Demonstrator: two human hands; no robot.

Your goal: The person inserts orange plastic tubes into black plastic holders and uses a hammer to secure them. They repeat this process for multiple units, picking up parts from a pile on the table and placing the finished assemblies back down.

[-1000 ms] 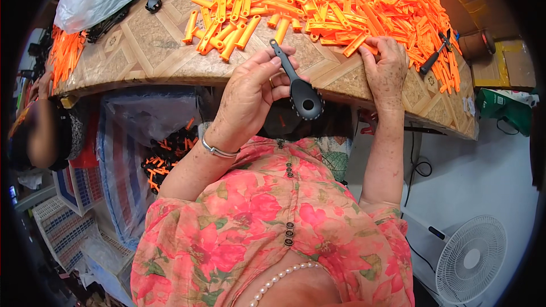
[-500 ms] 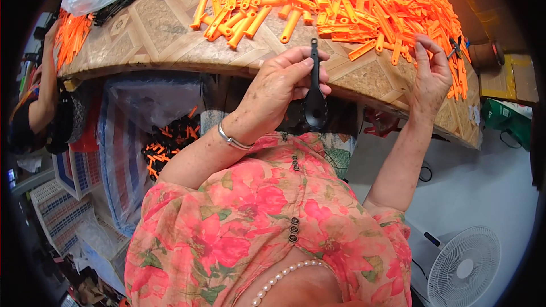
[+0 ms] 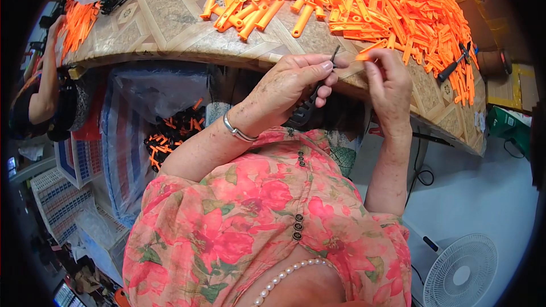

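Note:
My left hand (image 3: 293, 82) is closed on a black spoon (image 3: 303, 113) by its thin shank, whose tip sticks up past the thumb. The spoon's bowl hangs below the fingers, turned partly edge-on. Facing it, my right hand (image 3: 389, 85) pinches an orange plastic handle (image 3: 363, 56) between thumb and forefinger. Only one end of that handle shows; the fingers hide the rest. A small gap lies between the handle and the tip of the shank. Both hands are above the table's near edge.
A large heap of orange handles (image 3: 392, 8) covers the table (image 3: 165, 34). Black tools (image 3: 452, 68) lie by its right side. Below stands a striped bag (image 3: 122, 136) beside orange-and-black pieces (image 3: 165, 139). A person's arm (image 3: 48, 74) is at far left, a fan (image 3: 460, 273) lower right.
My right hand has come left from the heap with an orange handle in its fingers. My left hand has turned the spoon, so its bowl no longer faces up.

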